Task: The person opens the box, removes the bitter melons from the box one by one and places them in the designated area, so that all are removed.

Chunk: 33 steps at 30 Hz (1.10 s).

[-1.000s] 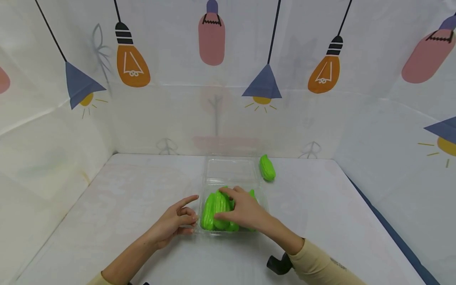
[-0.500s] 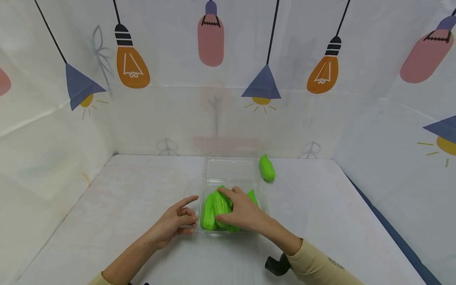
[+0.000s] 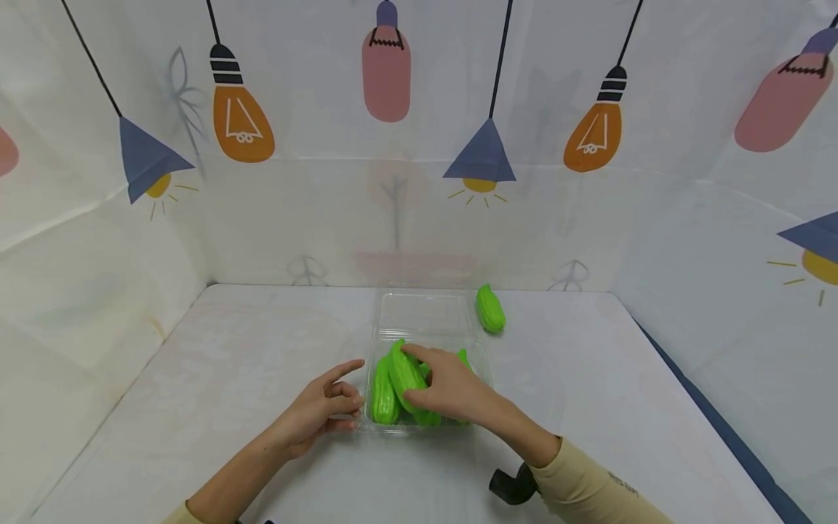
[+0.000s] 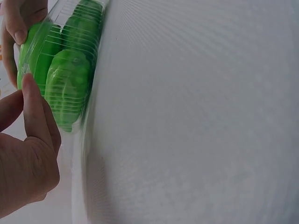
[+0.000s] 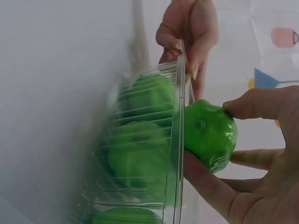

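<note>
one bare hand, the left grip, stretches its index finger and pinches the left rim of a clear plastic box that stands open on the white table. inside, a ribbed green gourd lies along the left wall, others partly hidden beside it. over them the right grip holds a tilted gourd between thumb and fingers. just right of the folded-back lid, a loose gourd lies on the table.
</note>
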Each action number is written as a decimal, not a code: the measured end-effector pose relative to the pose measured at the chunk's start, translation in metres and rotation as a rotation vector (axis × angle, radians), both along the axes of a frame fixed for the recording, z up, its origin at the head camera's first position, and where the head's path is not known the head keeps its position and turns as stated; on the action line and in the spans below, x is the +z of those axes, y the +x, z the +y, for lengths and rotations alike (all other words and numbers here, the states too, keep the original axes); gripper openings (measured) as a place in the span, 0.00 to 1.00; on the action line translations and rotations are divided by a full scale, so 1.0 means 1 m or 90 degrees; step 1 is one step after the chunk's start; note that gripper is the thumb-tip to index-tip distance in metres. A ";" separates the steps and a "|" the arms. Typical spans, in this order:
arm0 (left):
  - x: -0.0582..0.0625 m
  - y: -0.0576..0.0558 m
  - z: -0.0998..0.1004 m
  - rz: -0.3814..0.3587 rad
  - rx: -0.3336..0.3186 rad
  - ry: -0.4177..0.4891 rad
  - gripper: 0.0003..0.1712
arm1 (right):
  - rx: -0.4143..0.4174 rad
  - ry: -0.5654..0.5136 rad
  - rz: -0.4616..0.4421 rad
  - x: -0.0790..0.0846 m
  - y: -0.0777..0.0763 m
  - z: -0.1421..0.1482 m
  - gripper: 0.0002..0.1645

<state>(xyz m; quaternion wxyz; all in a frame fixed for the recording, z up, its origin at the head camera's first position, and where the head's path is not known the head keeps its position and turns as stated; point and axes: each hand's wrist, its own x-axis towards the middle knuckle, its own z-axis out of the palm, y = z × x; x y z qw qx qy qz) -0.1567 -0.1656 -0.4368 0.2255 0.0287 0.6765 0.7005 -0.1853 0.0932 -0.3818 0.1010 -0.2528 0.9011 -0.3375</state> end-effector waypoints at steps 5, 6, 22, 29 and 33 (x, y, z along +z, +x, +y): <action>-0.001 0.000 0.000 0.000 -0.001 0.000 0.45 | -0.003 -0.020 -0.012 0.000 -0.001 0.003 0.41; -0.001 0.000 0.000 0.000 -0.001 0.000 0.45 | -0.003 -0.025 -0.013 -0.001 -0.002 0.004 0.41; 0.001 0.001 0.001 0.001 0.005 -0.004 0.44 | -0.021 -0.047 0.003 0.004 -0.010 0.022 0.39; 0.001 0.001 0.001 -0.001 0.009 -0.004 0.45 | -0.050 -0.050 0.007 0.006 -0.018 0.031 0.40; 0.000 0.001 0.001 -0.001 0.009 -0.003 0.45 | -0.068 -0.057 0.016 0.008 -0.025 0.037 0.40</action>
